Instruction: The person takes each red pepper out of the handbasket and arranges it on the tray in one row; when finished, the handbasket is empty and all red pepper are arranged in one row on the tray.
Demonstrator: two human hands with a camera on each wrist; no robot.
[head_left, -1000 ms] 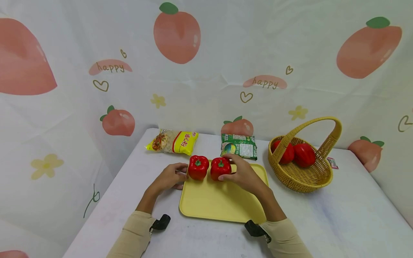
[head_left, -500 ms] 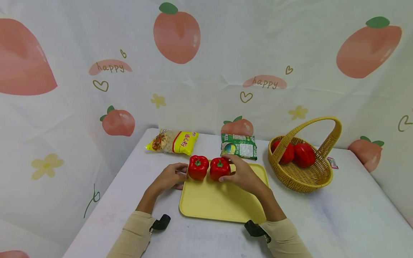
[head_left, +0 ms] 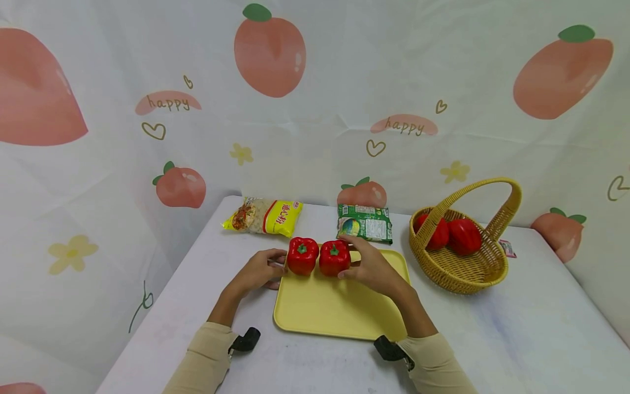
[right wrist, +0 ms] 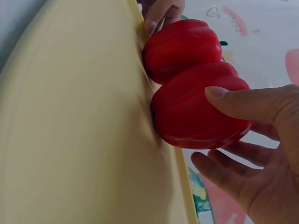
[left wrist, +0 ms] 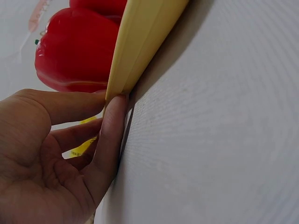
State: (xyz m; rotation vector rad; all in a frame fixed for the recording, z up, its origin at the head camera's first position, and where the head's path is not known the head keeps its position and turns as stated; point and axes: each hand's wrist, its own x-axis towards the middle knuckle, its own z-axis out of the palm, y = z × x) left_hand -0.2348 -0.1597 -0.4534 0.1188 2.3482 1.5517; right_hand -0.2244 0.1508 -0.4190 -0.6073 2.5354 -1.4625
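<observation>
Two red bell peppers stand side by side at the far left of a yellow tray (head_left: 339,312), stems upward. My left hand (head_left: 258,270) pinches the tray's left rim, with thumb and a finger on either side of the edge in the left wrist view. Right beside it is the left bell pepper (head_left: 302,256). My right hand (head_left: 370,268) holds the right bell pepper (head_left: 334,258) from its right side. In the right wrist view the thumb (right wrist: 233,100) lies on the pepper's side, while other fingers spread behind and below it. The two peppers almost meet.
A wicker basket (head_left: 455,284) with two more red peppers (head_left: 464,237) stands at right, its tall handle arching upward. Behind the tray lie a yellow food packet (head_left: 266,216) and a green packet (head_left: 366,223). A printed curtain (head_left: 315,137) hangs behind the white table.
The right bell pepper has shifted slightly left, closer to the left one. My right thumb has slid a little toward the pepper's right side. My left hand stays in place.
</observation>
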